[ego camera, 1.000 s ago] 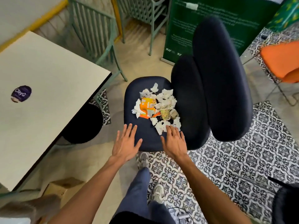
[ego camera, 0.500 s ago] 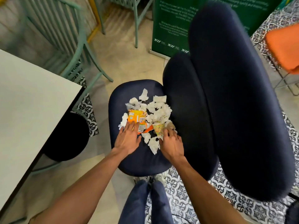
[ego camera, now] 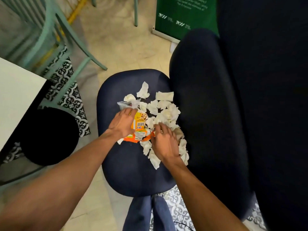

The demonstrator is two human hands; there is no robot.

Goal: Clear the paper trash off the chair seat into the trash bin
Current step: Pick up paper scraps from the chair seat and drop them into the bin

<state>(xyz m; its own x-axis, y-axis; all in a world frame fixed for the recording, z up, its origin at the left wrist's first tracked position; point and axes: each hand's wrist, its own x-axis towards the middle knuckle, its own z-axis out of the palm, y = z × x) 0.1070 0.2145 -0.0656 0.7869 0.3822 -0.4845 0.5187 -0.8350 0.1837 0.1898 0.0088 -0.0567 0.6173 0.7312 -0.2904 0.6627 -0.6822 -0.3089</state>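
A dark navy chair seat [ego camera: 126, 167] carries a pile of crumpled white paper scraps [ego camera: 168, 112] and a torn orange snack wrapper [ego camera: 140, 120]. My left hand [ego camera: 121, 124] lies over the wrapper's left side, with bent fingers closing on it. My right hand [ego camera: 165, 142] sits on the near right part of the pile, fingertips curled into the white scraps. More scraps show beyond and beside both hands. A round black trash bin [ego camera: 48, 135] stands on the floor left of the seat, partly under the table.
The chair's tall dark backrest [ego camera: 208, 105] fills the right side. A white table [ego camera: 15, 90] juts in at left, with a pale green metal chair [ego camera: 55, 35] behind it. A green banner [ego camera: 183, 14] stands at the back. My legs [ego camera: 145, 212] are just below the seat.
I have leaned closer to the seat. Both hands moved forward from its front edge onto the pile. The left hand now covers the orange wrapper and the right hand's fingers curl into the scraps.
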